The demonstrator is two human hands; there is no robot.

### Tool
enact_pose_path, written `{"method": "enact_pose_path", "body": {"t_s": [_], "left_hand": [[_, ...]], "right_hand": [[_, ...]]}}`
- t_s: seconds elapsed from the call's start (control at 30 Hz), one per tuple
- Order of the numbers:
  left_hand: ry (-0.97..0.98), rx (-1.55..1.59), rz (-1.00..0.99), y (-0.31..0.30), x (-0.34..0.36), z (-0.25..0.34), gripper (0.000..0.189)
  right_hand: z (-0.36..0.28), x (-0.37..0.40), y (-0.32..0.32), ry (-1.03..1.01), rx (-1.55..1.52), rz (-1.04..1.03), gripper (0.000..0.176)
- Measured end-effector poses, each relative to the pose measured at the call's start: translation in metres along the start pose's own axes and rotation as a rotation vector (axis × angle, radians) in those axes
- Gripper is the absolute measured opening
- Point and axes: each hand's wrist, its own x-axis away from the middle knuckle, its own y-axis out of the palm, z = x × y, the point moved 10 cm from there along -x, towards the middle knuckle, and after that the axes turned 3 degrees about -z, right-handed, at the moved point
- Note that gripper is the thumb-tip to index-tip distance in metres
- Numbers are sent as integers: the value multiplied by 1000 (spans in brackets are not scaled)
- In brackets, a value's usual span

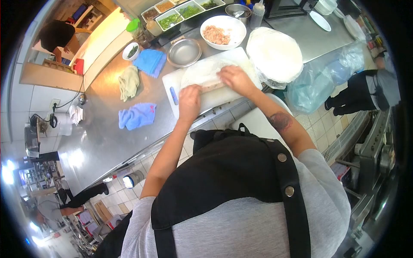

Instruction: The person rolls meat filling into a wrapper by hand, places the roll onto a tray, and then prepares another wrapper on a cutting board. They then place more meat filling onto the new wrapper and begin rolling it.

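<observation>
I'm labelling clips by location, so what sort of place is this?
Probably a restaurant kitchen: a long steel counter, trays of chopped greens, and a cutting board in front of someone in an apron.

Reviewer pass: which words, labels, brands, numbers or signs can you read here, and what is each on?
No text can be read.
Blue cloth nearest the person: small pink mark, too small to make out.
Blue strip on the white cutting board: any lettering is too small to read.
Background shelves at lower left: too blurred to read.
</observation>
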Motion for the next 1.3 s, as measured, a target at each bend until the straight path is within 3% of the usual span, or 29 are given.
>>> {"method": "enact_pose_path", "body": {"t_s": [0.03, 0.17, 0.33, 0.43, 0.87, 0.97, 1.03, 1.13, 1.3], "left_hand": [[-6, 1, -1, 5, 2, 6, 35], [-5, 49, -2, 19, 1, 10, 37], [-148, 153, -143, 29, -11, -12, 32], [-219, 41, -49, 21, -8, -14, 27], [-182, 76, -126, 28, -4, -16, 19], [-192, 77, -155, 30, -3, -16, 22], [-171, 21, -149, 26, -4, -8, 29], [-74, 25, -40, 17, -16, 24, 37], [-39, 105, -175, 69, -46, 50, 39]], "right_hand": [[-24, 5, 5, -156, -61, -9, 23], [-46, 3, 27, -155, -86, -112, 23], [-28, -14, 59, 29, -147, -393, 25], [-26, -18, 63, 61, -172, -476, 26], [-20, -13, 67, 114, -220, -494, 22], [-22, -12, 59, 70, -242, -542, 26], [-11, -11, 20, 32, -208, -330, 33], [14, 2, -7, 129, -195, -335, 35], [23, 11, 8, 79, -139, -408, 33]]}}
